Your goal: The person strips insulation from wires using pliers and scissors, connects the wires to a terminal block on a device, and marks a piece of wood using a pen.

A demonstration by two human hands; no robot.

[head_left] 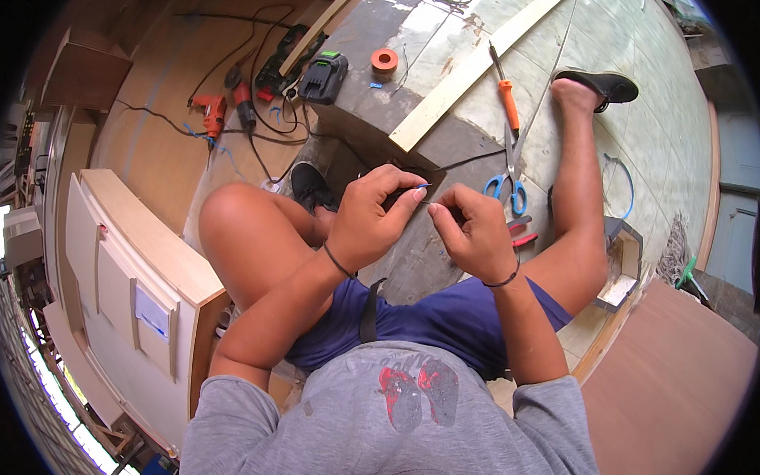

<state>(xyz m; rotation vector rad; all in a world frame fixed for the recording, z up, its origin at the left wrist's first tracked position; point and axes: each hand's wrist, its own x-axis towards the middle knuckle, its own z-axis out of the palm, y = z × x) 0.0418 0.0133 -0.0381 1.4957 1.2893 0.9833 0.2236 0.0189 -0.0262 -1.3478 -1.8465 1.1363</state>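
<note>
My left hand (371, 218) is raised over my lap, thumb and forefinger pinched on a thin blue-covered wire (425, 186) whose tip pokes out. Close beside it, my right hand (479, 230) pinches too, its fingertips on what looks like a thin dark strand, too fine to make out fully. A small gap separates the two hands. Just beyond the right hand lie blue-handled scissors (507, 185), an orange-handled tool with a thin metal shaft (507, 98) and red-handled pliers (525, 240).
A pale wooden strip (478, 72) lies ahead on the tiles. Left of it are an orange tape roll (384, 61), a black battery pack (324, 77) and an orange drill (210, 115) with tangled cords. A white-fronted wooden cabinet (136, 275) stands left, a grey box (622, 261) right.
</note>
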